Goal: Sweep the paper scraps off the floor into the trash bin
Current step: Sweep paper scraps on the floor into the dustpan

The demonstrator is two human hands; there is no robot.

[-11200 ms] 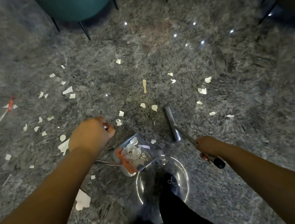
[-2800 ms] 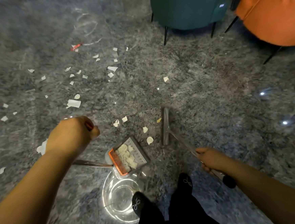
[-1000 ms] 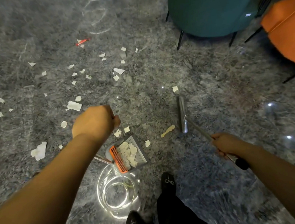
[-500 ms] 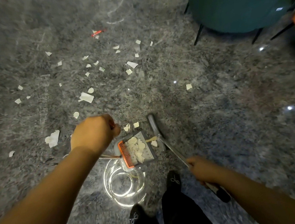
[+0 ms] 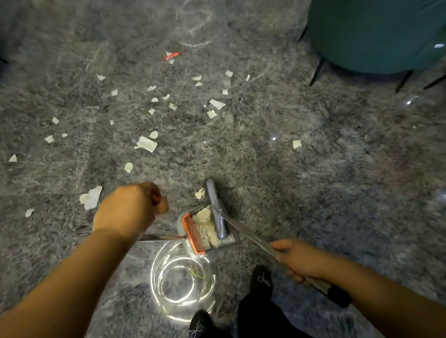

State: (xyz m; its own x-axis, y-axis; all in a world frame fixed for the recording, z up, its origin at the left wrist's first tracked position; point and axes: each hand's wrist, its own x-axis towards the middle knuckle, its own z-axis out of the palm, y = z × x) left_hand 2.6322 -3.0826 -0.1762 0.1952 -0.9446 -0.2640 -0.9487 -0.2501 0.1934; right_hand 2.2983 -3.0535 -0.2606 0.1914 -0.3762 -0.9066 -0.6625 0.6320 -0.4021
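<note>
My left hand (image 5: 129, 211) grips the top of the dustpan's metal handle. The grey dustpan (image 5: 207, 227) with an orange comb edge rests on the floor, holding a heap of white scraps. My right hand (image 5: 298, 260) grips the broom handle low near its black end. The grey broom head (image 5: 215, 209) lies across the dustpan's mouth, pressed against the scraps. Several white paper scraps (image 5: 146, 144) lie scattered on the grey marbled floor beyond, mostly upper left. One scrap (image 5: 199, 193) sits just beside the broom's far end. No trash bin shows.
A teal chair (image 5: 381, 20) on thin black legs stands at the upper right. A red wrapper (image 5: 171, 56) lies far ahead. A bright ring-shaped light reflection (image 5: 181, 278) glares on the floor by my dark shoes (image 5: 260, 278). Dark furniture legs sit at the far left.
The broom head has swept left from the open floor onto the dustpan's mouth, pushing scraps in. My left hand keeps the dustpan steady. The view has shifted left.
</note>
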